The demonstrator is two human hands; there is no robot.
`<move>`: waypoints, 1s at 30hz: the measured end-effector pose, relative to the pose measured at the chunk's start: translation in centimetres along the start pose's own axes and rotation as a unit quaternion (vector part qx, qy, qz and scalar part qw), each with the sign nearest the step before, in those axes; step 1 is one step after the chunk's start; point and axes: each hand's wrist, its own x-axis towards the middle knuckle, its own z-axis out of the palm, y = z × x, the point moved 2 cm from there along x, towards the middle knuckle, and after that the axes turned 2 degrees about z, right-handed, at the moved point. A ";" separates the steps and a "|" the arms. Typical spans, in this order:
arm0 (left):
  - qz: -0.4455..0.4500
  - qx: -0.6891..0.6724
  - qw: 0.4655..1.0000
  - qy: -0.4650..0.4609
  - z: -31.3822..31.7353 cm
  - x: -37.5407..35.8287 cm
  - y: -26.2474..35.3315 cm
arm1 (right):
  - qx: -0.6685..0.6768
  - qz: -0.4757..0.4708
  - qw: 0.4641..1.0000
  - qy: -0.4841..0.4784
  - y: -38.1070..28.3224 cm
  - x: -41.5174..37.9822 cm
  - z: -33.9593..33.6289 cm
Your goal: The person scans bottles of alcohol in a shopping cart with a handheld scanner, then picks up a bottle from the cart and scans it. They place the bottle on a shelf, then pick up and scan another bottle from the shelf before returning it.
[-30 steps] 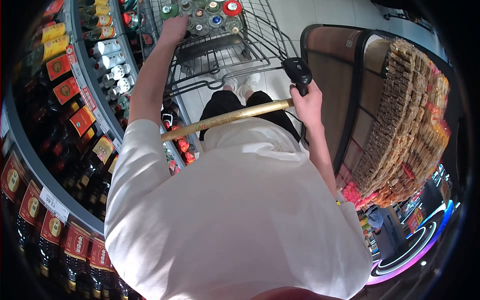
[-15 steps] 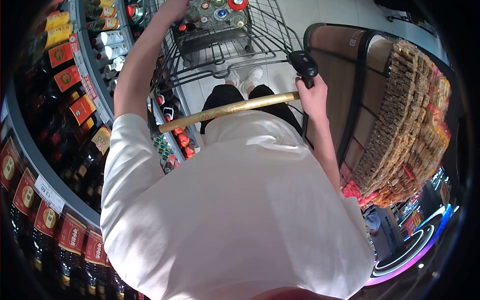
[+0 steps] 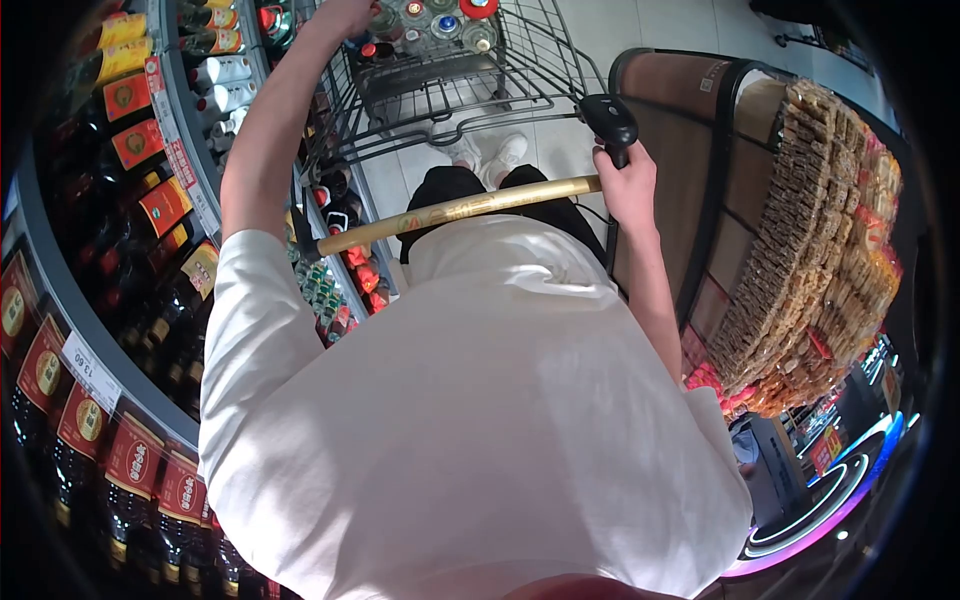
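Note:
My right hand (image 3: 630,183) is closed round the right end of the shopping cart's gold handle bar (image 3: 470,207), just below its black corner knob (image 3: 609,122). My left arm reaches forward over the left side of the cart (image 3: 470,130). At the top edge is my left hand (image 3: 347,16), beside the glass bottles (image 3: 446,27) standing in the cart basket. Its fingers are mostly cut off or hidden, so a hold on a bottle cannot be made out. The bottles have red, blue and pale caps.
Close on my left runs a shelf (image 3: 95,370) of dark bottles with red labels and price tags. To the right stands a brown display stand (image 3: 665,150) stacked with packaged snacks (image 3: 790,230). Tiled floor (image 3: 650,25) shows beyond the cart.
My left hand and forearm have shifted slightly left and up. The cart handle sits a touch higher in view. My right hand keeps its grip.

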 end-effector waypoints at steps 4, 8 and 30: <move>0.026 0.020 0.999 0.035 4.6 1.9 -2.1 | -0.004 -0.008 1.000 0.003 0.5 0.0 0.1; 0.007 0.051 0.998 0.022 7.2 2.5 -1.5 | 0.022 -0.004 1.000 0.009 0.2 -0.1 0.1; -0.065 -0.004 0.995 0.071 10.6 2.1 -0.1 | 0.025 -0.016 1.000 0.000 -0.4 0.1 0.0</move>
